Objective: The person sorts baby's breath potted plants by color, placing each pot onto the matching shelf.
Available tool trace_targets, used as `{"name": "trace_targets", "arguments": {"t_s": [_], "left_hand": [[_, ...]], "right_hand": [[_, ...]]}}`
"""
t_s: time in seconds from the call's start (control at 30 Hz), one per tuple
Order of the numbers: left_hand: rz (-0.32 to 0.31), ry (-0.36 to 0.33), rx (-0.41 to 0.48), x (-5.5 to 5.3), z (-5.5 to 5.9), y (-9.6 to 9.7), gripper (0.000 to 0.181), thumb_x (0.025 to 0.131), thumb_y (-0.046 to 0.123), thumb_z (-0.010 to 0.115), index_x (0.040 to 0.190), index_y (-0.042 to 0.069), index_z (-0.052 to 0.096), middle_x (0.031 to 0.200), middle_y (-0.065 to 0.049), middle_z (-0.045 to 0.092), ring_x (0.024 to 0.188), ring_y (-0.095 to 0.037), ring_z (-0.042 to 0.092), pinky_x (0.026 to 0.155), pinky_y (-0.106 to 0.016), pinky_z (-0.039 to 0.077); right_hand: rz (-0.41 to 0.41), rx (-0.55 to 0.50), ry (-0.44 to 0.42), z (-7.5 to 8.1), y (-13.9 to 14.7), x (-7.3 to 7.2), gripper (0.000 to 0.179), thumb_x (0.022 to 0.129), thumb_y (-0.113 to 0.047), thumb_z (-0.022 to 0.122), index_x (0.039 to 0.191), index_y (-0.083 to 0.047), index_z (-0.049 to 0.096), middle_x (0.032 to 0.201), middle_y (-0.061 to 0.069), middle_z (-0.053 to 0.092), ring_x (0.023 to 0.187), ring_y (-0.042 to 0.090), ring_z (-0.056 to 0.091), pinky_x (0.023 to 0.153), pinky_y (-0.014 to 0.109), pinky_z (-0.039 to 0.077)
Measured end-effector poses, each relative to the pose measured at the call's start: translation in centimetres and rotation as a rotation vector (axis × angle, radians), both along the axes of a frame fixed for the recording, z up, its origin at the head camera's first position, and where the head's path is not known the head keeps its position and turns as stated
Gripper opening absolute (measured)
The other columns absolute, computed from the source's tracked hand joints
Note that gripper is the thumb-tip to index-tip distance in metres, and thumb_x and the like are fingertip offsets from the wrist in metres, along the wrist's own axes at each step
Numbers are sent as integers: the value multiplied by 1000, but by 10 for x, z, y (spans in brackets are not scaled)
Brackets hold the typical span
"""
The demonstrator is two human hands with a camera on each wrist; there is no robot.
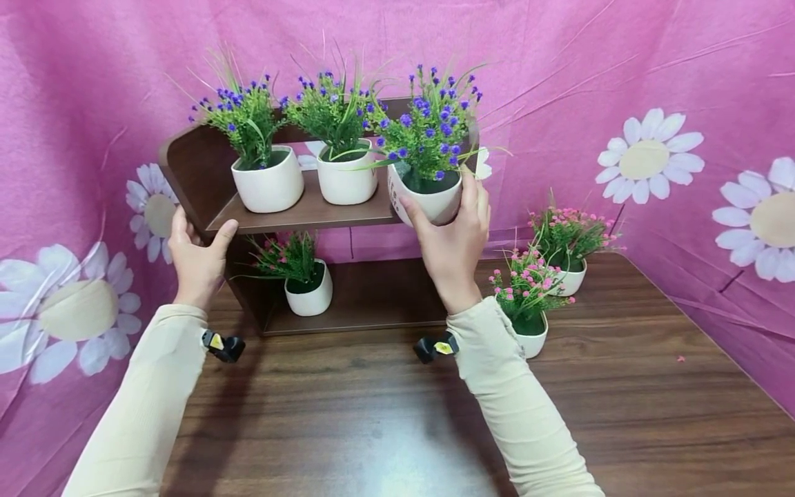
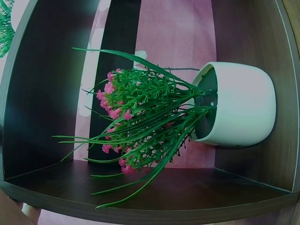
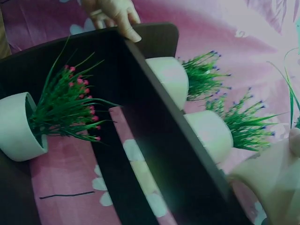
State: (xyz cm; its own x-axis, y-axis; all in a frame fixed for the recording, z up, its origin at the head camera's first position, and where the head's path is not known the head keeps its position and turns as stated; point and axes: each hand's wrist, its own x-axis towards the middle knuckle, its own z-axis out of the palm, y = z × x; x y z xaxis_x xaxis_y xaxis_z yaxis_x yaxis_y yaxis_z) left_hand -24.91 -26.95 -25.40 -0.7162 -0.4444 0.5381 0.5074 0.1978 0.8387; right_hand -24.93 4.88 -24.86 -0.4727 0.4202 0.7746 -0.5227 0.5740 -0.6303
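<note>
My right hand (image 1: 456, 245) grips a white pot of purple flowers (image 1: 435, 203) at the right end of the upper board, thumb on its left and fingers on its right. The pot is slightly tilted; whether its base touches the board is hidden. At the left end, my left hand (image 1: 197, 266) holds the side of the dark brown shelf (image 1: 366, 293), its thumb over the upper board's front edge. Two more purple-flowered pots, one at the left (image 1: 268, 185) and one in the middle (image 1: 348, 178), stand upright on that board. Below is a pink-flowered pot (image 2: 248, 103).
Right of the shelf, two white pots of pink flowers, a nearer one (image 1: 533, 339) and a farther one (image 1: 568, 279), stand on the wooden table (image 1: 348, 393). Pink cloth (image 1: 559, 90) with large white daisies hangs behind and at the sides. A tiny pink bit (image 1: 680, 358) lies on the table.
</note>
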Motion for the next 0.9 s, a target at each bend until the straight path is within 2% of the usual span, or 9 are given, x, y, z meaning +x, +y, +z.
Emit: {"name": "trace_targets", "arguments": {"t_s": [0.33,0.47,0.67,0.77,0.9], "left_hand": [[-6,-4,13,-3,-2,-2,63,79,-1,73,136,9,47,130,-18,56,116,-20,53,100,-24,42],[-3,-6,19,-7,-5,-5,64,79,0,73,137,10,47,131,-17,56,117,-20,53,100,-25,42],[-4,10,29,-6,-7,-5,62,79,0,74,135,10,49,126,-15,59,112,-20,55,97,-24,44],[-8,13,23,-3,-4,-3,61,79,0,73,134,9,50,124,-15,59,111,-20,56,96,-24,45],[-11,11,19,-2,-3,-1,61,79,-1,73,134,9,49,125,-16,59,112,-20,55,98,-24,44]], "right_hand": [[-18,-86,33,-11,-18,-10,87,73,-51,78,140,-5,45,136,11,49,123,25,43,106,33,31],[-27,-96,88,-13,-24,-15,81,80,-45,74,140,-3,42,139,12,45,126,23,39,107,33,29],[-33,-32,144,-25,-31,-19,64,86,-25,69,139,-3,42,139,14,41,127,26,36,112,36,26],[-29,11,165,-32,-32,-20,61,85,-15,69,139,-2,43,143,16,38,132,27,32,114,37,24],[-34,114,174,-40,-33,-21,61,87,-10,65,142,0,39,150,17,32,141,34,23,118,39,16]]}}
